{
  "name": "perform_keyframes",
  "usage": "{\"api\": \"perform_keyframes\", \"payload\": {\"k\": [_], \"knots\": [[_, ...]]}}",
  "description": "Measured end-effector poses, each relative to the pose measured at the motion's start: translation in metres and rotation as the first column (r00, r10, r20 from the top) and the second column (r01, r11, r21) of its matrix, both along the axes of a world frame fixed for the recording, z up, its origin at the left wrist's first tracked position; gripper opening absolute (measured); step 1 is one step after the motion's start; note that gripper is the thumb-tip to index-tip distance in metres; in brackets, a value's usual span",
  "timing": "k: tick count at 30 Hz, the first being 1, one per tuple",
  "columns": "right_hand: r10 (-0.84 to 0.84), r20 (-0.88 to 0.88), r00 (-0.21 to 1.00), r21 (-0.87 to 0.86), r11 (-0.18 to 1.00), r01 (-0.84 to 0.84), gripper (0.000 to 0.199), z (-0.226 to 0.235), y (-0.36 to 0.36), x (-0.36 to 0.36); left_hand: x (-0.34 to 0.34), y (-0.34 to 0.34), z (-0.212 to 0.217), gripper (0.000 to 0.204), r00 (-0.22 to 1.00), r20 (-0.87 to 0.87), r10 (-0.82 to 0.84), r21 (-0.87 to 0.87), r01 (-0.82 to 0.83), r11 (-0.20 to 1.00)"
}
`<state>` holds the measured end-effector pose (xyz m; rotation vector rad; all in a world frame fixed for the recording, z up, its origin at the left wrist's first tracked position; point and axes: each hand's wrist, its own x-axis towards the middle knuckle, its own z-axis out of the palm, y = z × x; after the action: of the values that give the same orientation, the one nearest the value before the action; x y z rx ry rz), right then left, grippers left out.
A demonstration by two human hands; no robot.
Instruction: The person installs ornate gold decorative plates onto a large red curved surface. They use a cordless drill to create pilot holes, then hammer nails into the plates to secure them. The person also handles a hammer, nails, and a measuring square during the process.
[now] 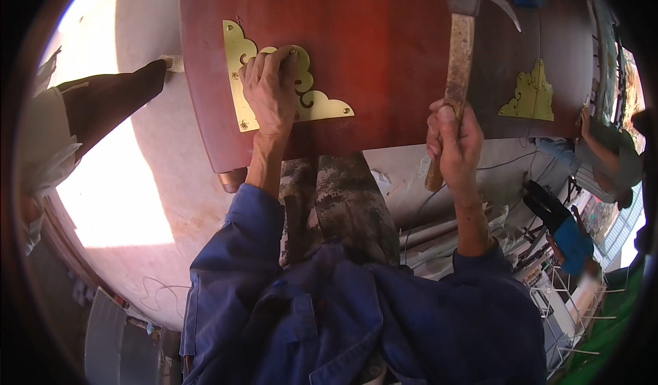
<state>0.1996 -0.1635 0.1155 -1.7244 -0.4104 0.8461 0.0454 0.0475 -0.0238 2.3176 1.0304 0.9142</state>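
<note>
We rest our left hand (271, 101) on the brass plate (325, 108) at the near left of the red panel (394, 63), seemingly to steady it — whether the hand pinches anything we cannot tell — while our right hand (458, 142) grips the hammer (460, 53) low, probably for leverage.

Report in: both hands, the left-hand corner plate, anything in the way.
Left hand at gold-coloured corner plate. Right hand gripping claw hammer. Plate flat on reddish panel; left hand covers part of it.
</note>
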Motion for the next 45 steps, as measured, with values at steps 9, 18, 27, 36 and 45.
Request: {"api": "perform_keyframes", "payload": {"k": [9,18,27,36,45], "knots": [[0.075,0.220,0.973,-0.073,0.996,-0.060,0.023,-0.008,-0.027,-0.064,0.007,0.004,-0.004,0.011,0.999,0.045,-0.019,0.034,0.017,0.999],[0.225,0.147,0.963,-0.155,0.967,-0.202,0.027,-0.030,-0.018,-0.081,0.001,0.003,-0.006,0.015,0.997,-0.008,-0.076,0.057,0.076,0.995],[0.453,0.323,0.831,-0.409,0.859,-0.309,0.036,-0.062,0.002,-0.073,0.000,0.001,-0.006,0.017,0.997,0.030,-0.067,0.002,0.067,0.998],[0.357,0.414,0.837,-0.157,0.934,-0.321,0.029,-0.004,0.019,-0.072,-0.023,0.000,0.009,0.024,0.980,0.187,-0.067,-0.137,0.093,0.986],[0.471,0.537,0.700,-0.330,0.881,-0.339,0.032,-0.030,0.027,-0.071,-0.105,-0.021,0.036,0.019,0.952,0.229,0.204,-0.457,-0.080,0.886]]}}
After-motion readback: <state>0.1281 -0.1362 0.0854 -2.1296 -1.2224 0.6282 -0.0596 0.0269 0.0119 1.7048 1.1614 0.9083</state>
